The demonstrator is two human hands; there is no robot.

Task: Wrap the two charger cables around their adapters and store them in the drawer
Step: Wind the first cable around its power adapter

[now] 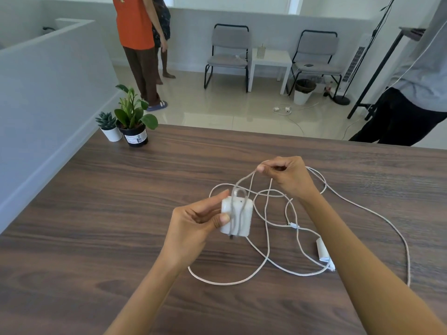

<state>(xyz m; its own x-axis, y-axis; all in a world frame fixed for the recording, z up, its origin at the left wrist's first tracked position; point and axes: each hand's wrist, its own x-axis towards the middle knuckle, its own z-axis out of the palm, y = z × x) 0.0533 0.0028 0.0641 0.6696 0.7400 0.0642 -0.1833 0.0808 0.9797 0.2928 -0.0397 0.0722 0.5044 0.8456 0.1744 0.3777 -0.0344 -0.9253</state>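
Observation:
My left hand [196,226] grips a white square adapter [240,217] above the wooden table [96,238]. A turn or two of white cable runs over the adapter's face. My right hand [285,175] pinches that same cable [244,178] up and to the right of the adapter, holding it taut. More white cable [266,243] lies in loose, tangled loops on the table below and to the right. A second white adapter [323,250] lies flat on the table, partly hidden behind my right forearm. No drawer is in view.
Two potted plants [130,117] stand at the table's far left corner beside a grey partition wall [48,93]. A person in dark trousers [406,112] stands by the far right edge. Beyond are people standing, two chairs, a small white table and cables on the floor.

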